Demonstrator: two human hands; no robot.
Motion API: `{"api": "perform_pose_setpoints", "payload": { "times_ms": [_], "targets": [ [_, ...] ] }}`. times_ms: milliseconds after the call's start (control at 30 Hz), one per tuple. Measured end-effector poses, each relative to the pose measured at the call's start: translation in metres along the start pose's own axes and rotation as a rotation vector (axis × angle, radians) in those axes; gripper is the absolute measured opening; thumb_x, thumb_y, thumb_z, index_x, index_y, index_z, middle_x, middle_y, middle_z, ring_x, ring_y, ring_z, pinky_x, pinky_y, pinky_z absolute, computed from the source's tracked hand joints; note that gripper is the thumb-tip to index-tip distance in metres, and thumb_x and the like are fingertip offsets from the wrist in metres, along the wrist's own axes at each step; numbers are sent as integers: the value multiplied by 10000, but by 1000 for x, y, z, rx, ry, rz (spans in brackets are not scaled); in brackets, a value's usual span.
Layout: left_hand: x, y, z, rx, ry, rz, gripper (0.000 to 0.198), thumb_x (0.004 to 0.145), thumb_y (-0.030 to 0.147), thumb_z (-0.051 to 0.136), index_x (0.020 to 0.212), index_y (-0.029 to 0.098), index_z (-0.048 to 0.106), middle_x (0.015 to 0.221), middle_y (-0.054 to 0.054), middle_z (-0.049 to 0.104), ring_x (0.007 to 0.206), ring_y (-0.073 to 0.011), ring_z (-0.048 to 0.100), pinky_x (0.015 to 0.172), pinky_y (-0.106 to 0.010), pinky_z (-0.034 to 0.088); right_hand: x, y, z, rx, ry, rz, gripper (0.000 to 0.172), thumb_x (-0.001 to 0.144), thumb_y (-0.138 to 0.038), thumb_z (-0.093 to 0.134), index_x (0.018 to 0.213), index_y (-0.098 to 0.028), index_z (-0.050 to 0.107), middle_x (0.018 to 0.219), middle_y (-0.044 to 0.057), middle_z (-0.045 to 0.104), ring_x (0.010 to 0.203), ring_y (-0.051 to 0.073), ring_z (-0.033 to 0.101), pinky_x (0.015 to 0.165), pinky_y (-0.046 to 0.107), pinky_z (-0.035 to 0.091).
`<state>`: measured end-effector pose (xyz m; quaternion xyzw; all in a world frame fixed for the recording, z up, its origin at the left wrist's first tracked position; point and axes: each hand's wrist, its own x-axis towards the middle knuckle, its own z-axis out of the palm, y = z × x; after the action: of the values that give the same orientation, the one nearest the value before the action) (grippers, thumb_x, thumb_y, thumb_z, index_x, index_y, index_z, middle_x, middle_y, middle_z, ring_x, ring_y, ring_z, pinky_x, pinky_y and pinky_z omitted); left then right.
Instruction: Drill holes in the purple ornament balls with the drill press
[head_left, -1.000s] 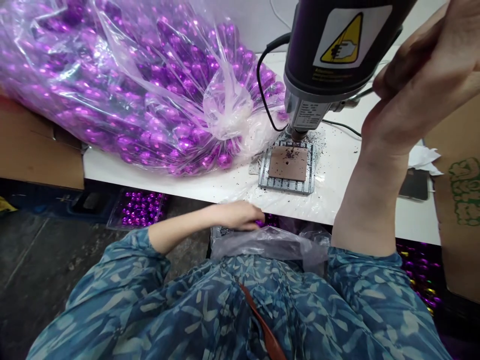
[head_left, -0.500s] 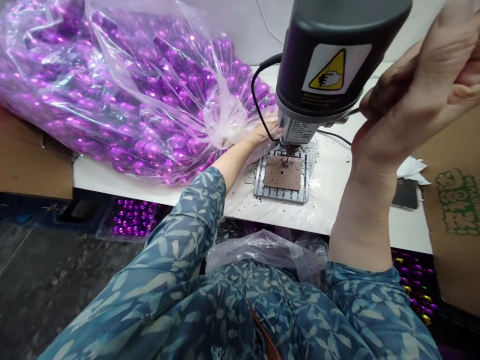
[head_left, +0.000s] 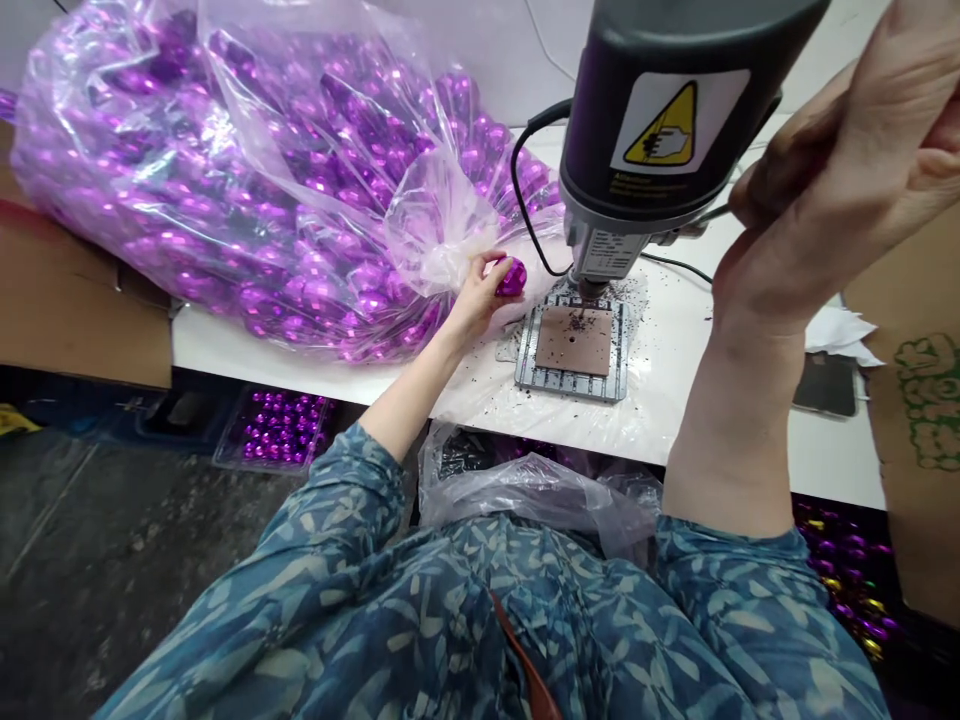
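Note:
Between its fingertips my left hand pinches a shiny purple faceted ball, beside the knotted neck of a big clear bag full of similar purple balls. To the right stands a black drill press with a yellow warning label. Under its chuck lies a brown square plate with a small hole, on a slotted metal base strewn with dark shavings. My right hand is raised at the machine's right side, its fingers curled around a lever that is mostly hidden.
A dark phone and white paper lie on the white table at right. Cardboard boxes flank both sides. Below the table are a clear tray of purple balls and crumpled plastic over my lap.
My left hand has come out from behind the drill press toward the left, and a purple ball now shows in its fingers. The view has shifted slightly; my right hand stays at the lever.

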<state>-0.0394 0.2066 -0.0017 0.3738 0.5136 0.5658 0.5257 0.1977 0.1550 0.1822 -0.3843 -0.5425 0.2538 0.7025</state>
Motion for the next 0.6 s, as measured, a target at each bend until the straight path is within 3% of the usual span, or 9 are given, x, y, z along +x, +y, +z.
{"api": "perform_pose_setpoints", "payload": {
  "times_ms": [167, 267, 333, 433, 500, 600],
  "targets": [
    [-83, 17, 0, -253, 36, -67, 295, 1037, 469, 762, 1246, 283, 669, 1141, -49, 787, 1118, -225, 815, 936, -351, 699, 1, 3, -1, -46, 25, 19, 1045, 534, -956, 501, 803, 2, 183, 682, 35, 268, 602, -32, 392, 716, 190, 243],
    [-110, 21, 16, -443, -8, -228, 288, 1078, 415, 706, 1311, 249, 673, 1224, -85, 809, 1277, -282, 798, 1041, -432, 694, 1, 7, -4, -83, 20, 12, 1051, 528, -980, 479, 850, 4, 294, 679, 34, 310, 622, -46, 407, 731, 174, 240],
    [-116, 18, 26, -532, -20, -319, 232, 1092, 350, 672, 1281, 216, 687, 1226, -86, 817, 1318, -293, 785, 1075, -465, 689, 1, 12, -7, -109, -4, -16, 1021, 677, -986, 402, 953, -3, 431, 706, 57, 358, 738, -78, 488, 769, 131, 308],
    [-109, 6, 34, -488, -17, -318, 196, 1062, 347, 725, 1184, 194, 716, 1165, -72, 828, 1274, -260, 798, 1039, -390, 693, -1, 18, -12, -150, -48, -60, 968, 893, -910, 219, 1123, -26, 539, 772, 106, 435, 990, -112, 579, 891, 40, 412],
    [-99, -6, 34, -369, -11, -259, 244, 1006, 360, 811, 1174, 209, 719, 1167, -63, 834, 1238, -232, 804, 997, -336, 683, -1, 20, -14, -162, -57, -70, 979, 907, -901, 174, 1183, -38, 543, 794, 116, 458, 1024, -106, 584, 906, 41, 427],
    [-82, -25, 30, -210, -38, -150, 308, 972, 317, 840, 1228, 230, 693, 1260, -60, 833, 1201, -205, 807, 1002, -350, 667, 3, 21, -14, -184, -77, -76, 1039, 846, -950, 178, 1238, -52, 523, 791, 105, 459, 891, -95, 529, 827, 90, 391]
  ]
}}
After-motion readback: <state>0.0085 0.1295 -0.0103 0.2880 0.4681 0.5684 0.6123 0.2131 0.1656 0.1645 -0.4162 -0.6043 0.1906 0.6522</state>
